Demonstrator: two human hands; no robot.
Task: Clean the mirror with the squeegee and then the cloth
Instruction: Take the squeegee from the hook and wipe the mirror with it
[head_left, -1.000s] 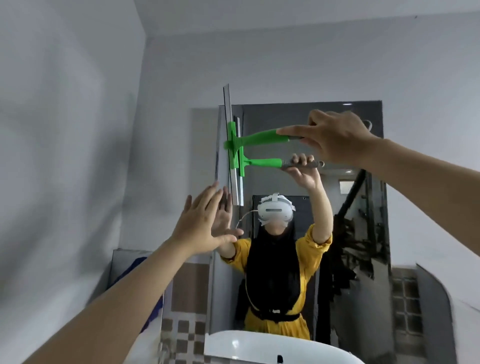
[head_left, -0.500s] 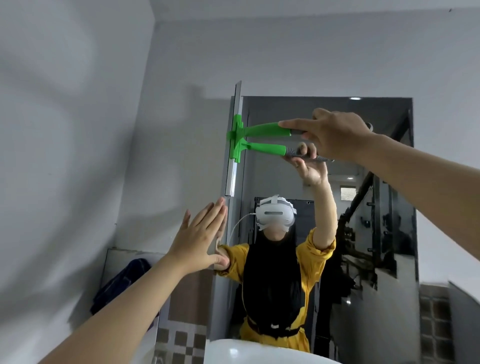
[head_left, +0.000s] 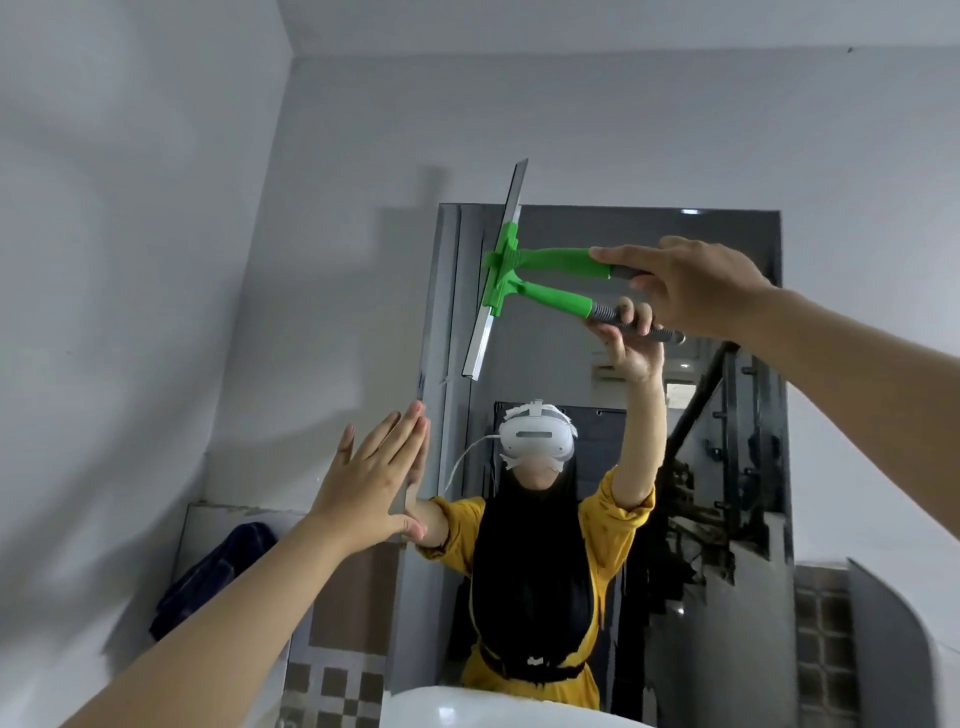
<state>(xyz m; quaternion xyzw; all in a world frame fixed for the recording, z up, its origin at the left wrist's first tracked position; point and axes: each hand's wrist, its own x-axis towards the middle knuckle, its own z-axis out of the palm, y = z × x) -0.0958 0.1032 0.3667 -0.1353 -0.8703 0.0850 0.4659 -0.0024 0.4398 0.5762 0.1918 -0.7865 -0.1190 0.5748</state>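
Mirror (head_left: 727, 467), one squeegee (head_left: 506, 270) gripped by right hand (head_left: 696, 286), left hand (head_left: 371, 480) flat on edge

Grey wall (head_left: 597, 130) carries the mirror (head_left: 727, 467); squeegee (head_left: 501, 270) blade against it

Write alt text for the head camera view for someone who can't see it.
The right hand holds a green squeegee by its handle, blade upright against the upper left of a wall mirror. The left hand, fingers straight, presses flat on the mirror's left edge. A dark cloth lies at lower left.
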